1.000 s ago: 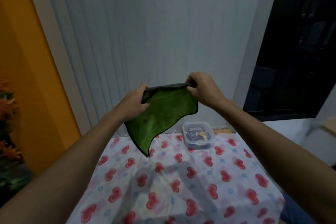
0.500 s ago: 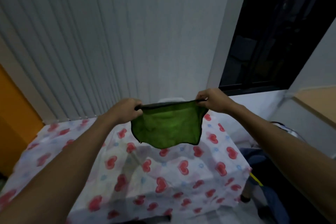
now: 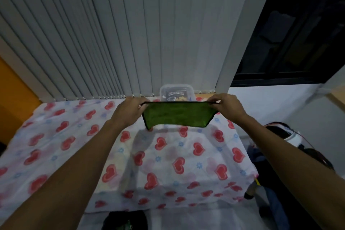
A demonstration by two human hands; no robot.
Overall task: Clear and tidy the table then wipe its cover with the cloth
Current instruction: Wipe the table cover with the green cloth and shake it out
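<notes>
Left hand (image 3: 130,109) and right hand (image 3: 226,107) were each pinched closed on an upper corner of the green cloth (image 3: 177,115), holding it stretched taut between them above the far half of the table, with its lower edge hanging close over the cover; whether that edge touched could not be determined. Largest item inspected: the table cover (image 3: 168,155), white with red hearts, which lay spread over the whole top and draped down the near side, with some wrinkling at centre. Its visible surface carried no loose articles. Next in size, vertical blinds (image 3: 130,33) hung directly behind the table. One clear plastic container (image 3: 176,92), lid on and contents indistinct, stood at the far edge against the blinds, just behind the cloth. Assessment: clearing appeared largely complete, the container being the only object found on the table. Wiping was judged not yet begun, since the cloth was held up rather than pressed flat. Remaining work: lower the cloth and wipe the cover throughout.
</notes>
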